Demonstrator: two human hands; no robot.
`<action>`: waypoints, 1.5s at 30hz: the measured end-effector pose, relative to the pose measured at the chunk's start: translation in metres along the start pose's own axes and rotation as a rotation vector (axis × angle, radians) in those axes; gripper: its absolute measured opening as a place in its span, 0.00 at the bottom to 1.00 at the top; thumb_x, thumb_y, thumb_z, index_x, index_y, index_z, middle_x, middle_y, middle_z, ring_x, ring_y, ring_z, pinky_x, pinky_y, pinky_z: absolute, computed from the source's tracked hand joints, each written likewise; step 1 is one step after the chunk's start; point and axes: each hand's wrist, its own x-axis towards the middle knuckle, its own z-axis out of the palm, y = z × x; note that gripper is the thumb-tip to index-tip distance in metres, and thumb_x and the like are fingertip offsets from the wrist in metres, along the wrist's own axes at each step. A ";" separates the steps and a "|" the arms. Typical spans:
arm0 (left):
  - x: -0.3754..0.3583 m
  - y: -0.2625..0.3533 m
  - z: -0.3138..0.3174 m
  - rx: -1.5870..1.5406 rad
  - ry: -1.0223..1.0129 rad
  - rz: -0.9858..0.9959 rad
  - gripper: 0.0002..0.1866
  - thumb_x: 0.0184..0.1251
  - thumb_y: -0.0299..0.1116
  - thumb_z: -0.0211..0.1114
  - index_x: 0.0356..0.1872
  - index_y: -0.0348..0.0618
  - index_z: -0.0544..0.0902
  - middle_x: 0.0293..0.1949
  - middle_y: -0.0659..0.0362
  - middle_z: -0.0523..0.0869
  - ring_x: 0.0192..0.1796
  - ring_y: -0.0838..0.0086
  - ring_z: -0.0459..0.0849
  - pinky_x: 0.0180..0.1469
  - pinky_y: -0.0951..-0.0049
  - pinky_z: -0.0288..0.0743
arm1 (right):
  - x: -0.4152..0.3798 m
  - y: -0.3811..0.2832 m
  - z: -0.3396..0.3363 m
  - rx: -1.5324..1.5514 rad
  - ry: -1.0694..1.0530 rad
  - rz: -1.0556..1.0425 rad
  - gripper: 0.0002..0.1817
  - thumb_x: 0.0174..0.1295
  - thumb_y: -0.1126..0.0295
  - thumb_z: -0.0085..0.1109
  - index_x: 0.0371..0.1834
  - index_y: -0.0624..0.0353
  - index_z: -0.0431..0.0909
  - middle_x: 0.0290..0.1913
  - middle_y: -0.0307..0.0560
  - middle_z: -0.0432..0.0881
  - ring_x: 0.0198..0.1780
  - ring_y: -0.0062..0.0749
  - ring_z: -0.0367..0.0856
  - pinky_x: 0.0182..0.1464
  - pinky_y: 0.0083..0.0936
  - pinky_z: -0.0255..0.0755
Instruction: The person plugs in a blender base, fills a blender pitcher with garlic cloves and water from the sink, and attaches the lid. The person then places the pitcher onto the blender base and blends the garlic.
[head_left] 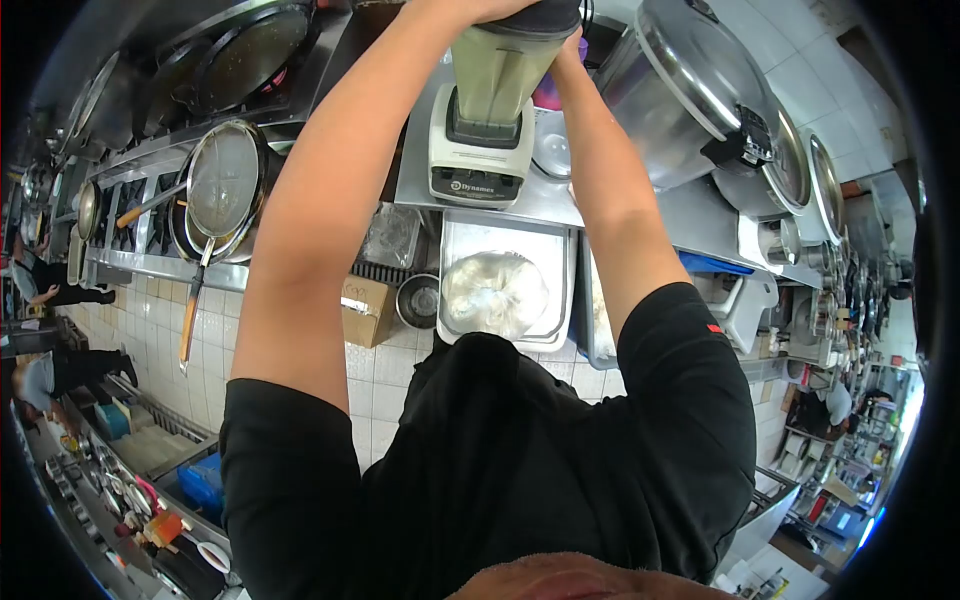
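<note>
A blender jar [493, 75] with pale green contents stands upright on its white blender base [480, 160]. Its black lid [545, 20] is in place at the top edge of the view. My left hand [492, 8] rests on the lid, its fingers cut off by the frame. Just under the lid, my right hand [571, 48] is closed around the right side of the jar, most of its fingers hidden behind it. Right of the base sits a clear round container [552, 145], near my right forearm. A purple item [548, 92] shows partly behind the jar.
Below the steel counter [640, 215], a white tray [562, 290] holds a tied plastic bag [495, 290]. A large steel pot [680, 100] stands at right. Strainers [225, 180] lie over the stove at left, one handle jutting out. A cardboard box [366, 310] sits on the floor.
</note>
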 end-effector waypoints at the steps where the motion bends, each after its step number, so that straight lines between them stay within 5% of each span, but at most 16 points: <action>1: 0.001 0.001 0.000 -0.002 0.001 0.000 0.35 0.53 0.63 0.66 0.50 0.41 0.83 0.49 0.41 0.85 0.56 0.49 0.81 0.59 0.56 0.74 | -0.002 -0.003 -0.001 0.000 -0.001 0.005 0.18 0.72 0.55 0.44 0.45 0.57 0.78 0.41 0.46 0.84 0.41 0.36 0.84 0.43 0.33 0.80; 7: 0.003 -0.004 0.007 -0.092 0.077 -0.011 0.34 0.51 0.61 0.69 0.48 0.39 0.84 0.49 0.41 0.85 0.56 0.50 0.81 0.60 0.57 0.74 | 0.004 -0.001 0.004 0.033 0.025 0.043 0.19 0.71 0.53 0.43 0.42 0.56 0.79 0.38 0.46 0.84 0.38 0.35 0.85 0.40 0.33 0.81; 8: -0.002 -0.003 0.012 -0.102 0.232 0.009 0.34 0.51 0.60 0.70 0.46 0.37 0.85 0.48 0.41 0.85 0.54 0.49 0.82 0.59 0.57 0.75 | 0.002 0.000 0.006 0.016 0.006 -0.023 0.19 0.71 0.54 0.43 0.42 0.57 0.79 0.38 0.46 0.85 0.39 0.35 0.85 0.40 0.33 0.81; 14: 0.007 0.001 0.000 -0.131 0.109 -0.039 0.36 0.49 0.59 0.70 0.49 0.34 0.84 0.48 0.39 0.85 0.53 0.49 0.84 0.58 0.58 0.76 | -0.006 -0.015 0.014 0.041 -0.130 -0.053 0.19 0.72 0.55 0.43 0.45 0.58 0.78 0.40 0.47 0.84 0.40 0.36 0.85 0.42 0.33 0.82; 18: 0.016 0.001 0.001 -0.160 0.298 0.049 0.35 0.49 0.59 0.71 0.44 0.33 0.85 0.44 0.38 0.86 0.51 0.48 0.84 0.55 0.58 0.77 | -0.003 -0.024 0.020 0.029 -0.169 -0.077 0.18 0.72 0.56 0.42 0.46 0.58 0.78 0.41 0.48 0.84 0.40 0.36 0.85 0.43 0.33 0.82; 27: 0.008 0.005 -0.006 -0.158 0.217 0.060 0.32 0.49 0.57 0.71 0.39 0.32 0.85 0.39 0.38 0.86 0.45 0.47 0.86 0.50 0.58 0.80 | -0.026 -0.042 0.027 0.002 -0.142 -0.041 0.17 0.73 0.58 0.42 0.49 0.58 0.77 0.43 0.49 0.84 0.41 0.36 0.85 0.44 0.33 0.82; 30: 0.000 -0.006 0.006 -0.137 0.174 0.019 0.33 0.52 0.59 0.69 0.46 0.37 0.84 0.46 0.41 0.85 0.54 0.50 0.82 0.57 0.57 0.76 | 0.001 0.006 0.003 0.128 -0.067 -0.127 0.17 0.73 0.58 0.43 0.47 0.58 0.77 0.42 0.48 0.84 0.40 0.36 0.85 0.43 0.34 0.81; 33: 0.001 -0.009 0.016 -0.083 0.123 -0.035 0.34 0.54 0.61 0.67 0.51 0.40 0.83 0.52 0.43 0.83 0.59 0.52 0.79 0.61 0.57 0.72 | 0.011 0.011 -0.008 -0.185 0.021 -0.161 0.18 0.72 0.57 0.44 0.45 0.59 0.77 0.40 0.47 0.83 0.39 0.36 0.84 0.42 0.33 0.80; 34: 0.004 -0.007 0.016 -0.059 0.089 -0.059 0.34 0.54 0.61 0.66 0.52 0.42 0.82 0.54 0.44 0.83 0.61 0.52 0.78 0.62 0.56 0.70 | 0.013 0.010 -0.007 0.050 0.024 -0.055 0.17 0.70 0.56 0.45 0.43 0.59 0.76 0.38 0.47 0.83 0.38 0.35 0.84 0.41 0.34 0.79; 45: 0.003 -0.006 0.012 0.035 0.046 -0.096 0.38 0.54 0.67 0.62 0.56 0.44 0.79 0.57 0.47 0.82 0.62 0.53 0.77 0.63 0.51 0.67 | 0.012 0.009 -0.009 -0.124 0.052 -0.035 0.18 0.70 0.55 0.41 0.42 0.58 0.76 0.39 0.50 0.83 0.37 0.40 0.84 0.40 0.37 0.79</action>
